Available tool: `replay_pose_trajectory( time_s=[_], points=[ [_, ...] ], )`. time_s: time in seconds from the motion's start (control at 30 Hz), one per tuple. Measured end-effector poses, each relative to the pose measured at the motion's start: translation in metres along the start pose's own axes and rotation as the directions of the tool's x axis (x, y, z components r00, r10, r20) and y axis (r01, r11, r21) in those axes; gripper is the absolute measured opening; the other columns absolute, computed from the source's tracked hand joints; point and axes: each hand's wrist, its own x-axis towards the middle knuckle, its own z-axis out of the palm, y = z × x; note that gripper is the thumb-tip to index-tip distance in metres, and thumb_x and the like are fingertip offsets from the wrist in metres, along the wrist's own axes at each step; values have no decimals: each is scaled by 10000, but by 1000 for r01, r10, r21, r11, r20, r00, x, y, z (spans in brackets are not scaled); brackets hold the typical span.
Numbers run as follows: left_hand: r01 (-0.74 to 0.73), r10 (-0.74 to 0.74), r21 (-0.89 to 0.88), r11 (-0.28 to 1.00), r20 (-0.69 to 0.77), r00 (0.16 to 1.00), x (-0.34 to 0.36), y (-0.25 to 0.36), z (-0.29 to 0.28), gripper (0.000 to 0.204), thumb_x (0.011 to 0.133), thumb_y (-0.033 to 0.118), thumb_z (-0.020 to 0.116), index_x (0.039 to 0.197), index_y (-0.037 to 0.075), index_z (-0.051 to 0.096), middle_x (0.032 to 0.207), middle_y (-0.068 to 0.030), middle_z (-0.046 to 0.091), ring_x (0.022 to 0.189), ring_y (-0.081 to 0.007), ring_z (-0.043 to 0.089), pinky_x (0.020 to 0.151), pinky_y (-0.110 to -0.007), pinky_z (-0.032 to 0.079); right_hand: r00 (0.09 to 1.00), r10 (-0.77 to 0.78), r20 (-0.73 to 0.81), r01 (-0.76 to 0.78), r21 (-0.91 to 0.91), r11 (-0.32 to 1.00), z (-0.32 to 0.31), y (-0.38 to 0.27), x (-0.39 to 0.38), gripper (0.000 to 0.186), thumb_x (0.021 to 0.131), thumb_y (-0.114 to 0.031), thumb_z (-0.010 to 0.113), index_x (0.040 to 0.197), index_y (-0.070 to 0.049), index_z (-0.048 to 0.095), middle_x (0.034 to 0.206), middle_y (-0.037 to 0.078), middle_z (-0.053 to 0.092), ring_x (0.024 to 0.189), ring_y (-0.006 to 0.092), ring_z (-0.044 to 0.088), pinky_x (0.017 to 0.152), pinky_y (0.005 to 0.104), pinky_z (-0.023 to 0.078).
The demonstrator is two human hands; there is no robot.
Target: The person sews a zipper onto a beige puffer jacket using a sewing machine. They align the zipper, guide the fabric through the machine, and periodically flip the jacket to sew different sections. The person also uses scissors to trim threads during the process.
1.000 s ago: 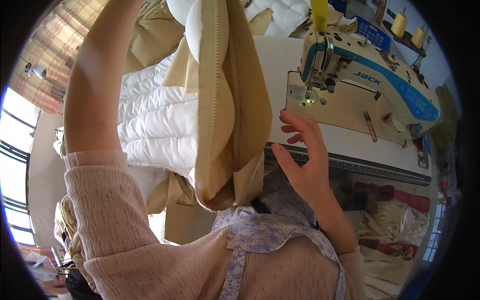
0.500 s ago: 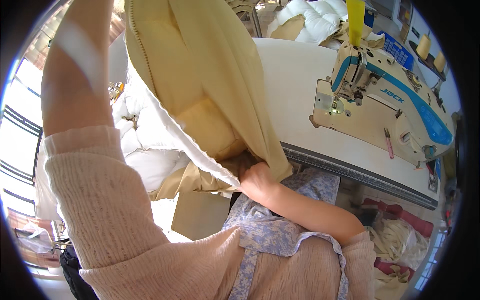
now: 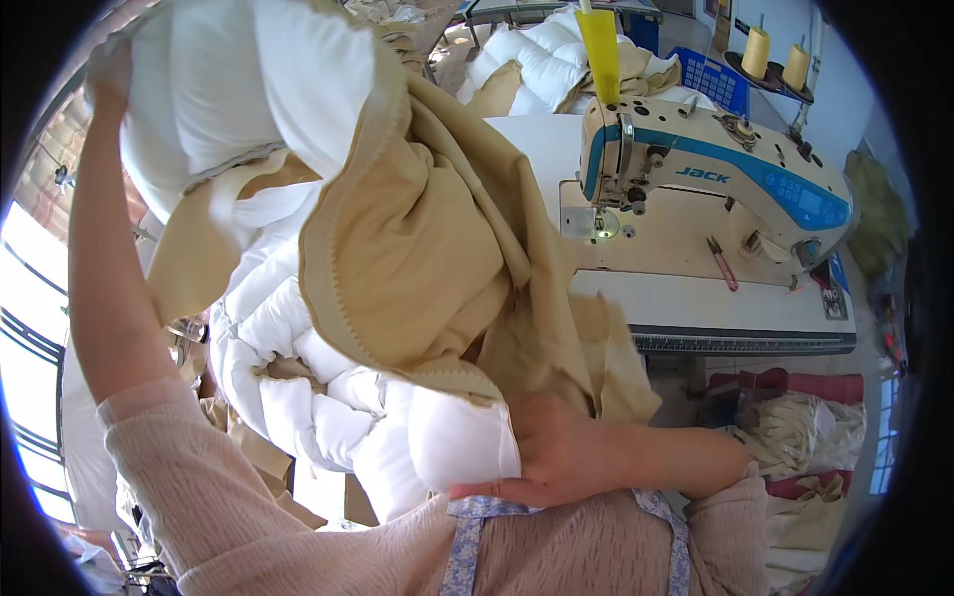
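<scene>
A large padded garment, likely a jacket, with tan cloth (image 3: 427,238) and puffy white quilted parts (image 3: 288,70), hangs spread between my hands. A toothed edge like a zip curves down its tan side. High at the far left, my left hand (image 3: 107,74) is raised and closed on the white quilted part; its fingers are partly smeared. Close to my body, my right hand (image 3: 561,447) grips the garment's lower edge where white padding meets tan cloth. More white quilting (image 3: 288,397) bunches below, and a loose tan flap (image 3: 194,243) hangs beneath my left hand's side.
A white and blue sewing machine (image 3: 715,169) stands on the white table (image 3: 616,288) to the right. Thread snips (image 3: 722,263) lie on its bed. Behind are a blue basket (image 3: 706,79), white padded pieces (image 3: 527,65) and thread cones (image 3: 756,52). Bagged cloth (image 3: 795,432) lies lower right.
The garment has turned, so its white quilted side now shows at the upper left. My left hand has come into view there. My right hand has moved nearer my body with the edge.
</scene>
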Motion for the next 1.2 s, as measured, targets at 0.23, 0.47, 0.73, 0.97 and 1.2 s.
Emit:
replay_pose_trajectory(
  time_s=[0.23,0.47,0.73,0.97,1.2],
  points=[
    [-32,51,-262,965,67,996,-46,-5,53,472,945,386,576,1233,14,616,1161,-231,680,1080,-422,640,950,-471,489,873,486,40,-216,-862,459,-56,-17,-104,223,854,-354,743,794,-147,683,736,36,609,766,178,621,716,355,477],
    [-47,129,-480,876,140,982,-84,-45,91,373,957,318,598,1216,54,644,1167,-192,688,1059,-384,649,920,-442,498,897,399,-192,-407,-713,571,-73,-43,-135,413,785,-514,797,776,-122,667,745,-8,588,713,181,567,767,375,430],
    [-155,224,-345,926,170,960,-78,-87,122,432,963,391,664,1233,54,647,1150,-165,681,1073,-355,644,943,-431,495,673,415,-612,-735,-493,466,-55,-3,-151,212,769,-167,816,800,-75,628,718,43,562,631,252,555,635,362,452],
    [-204,256,-312,928,137,957,-83,-107,118,344,996,299,631,1226,46,668,1163,-154,687,1079,-345,643,958,-433,488,508,445,-738,-846,-330,418,-48,-4,-131,196,816,-70,781,925,-49,619,722,91,606,613,271,620,563,349,485],
    [-124,199,-355,927,185,962,-95,-127,122,387,977,306,650,1216,2,639,1133,-177,681,1070,-363,643,938,-453,500,521,453,-723,-848,-379,371,-45,-6,-138,196,800,-53,776,901,-64,609,725,86,648,608,254,655,549,341,500]
  ],
)
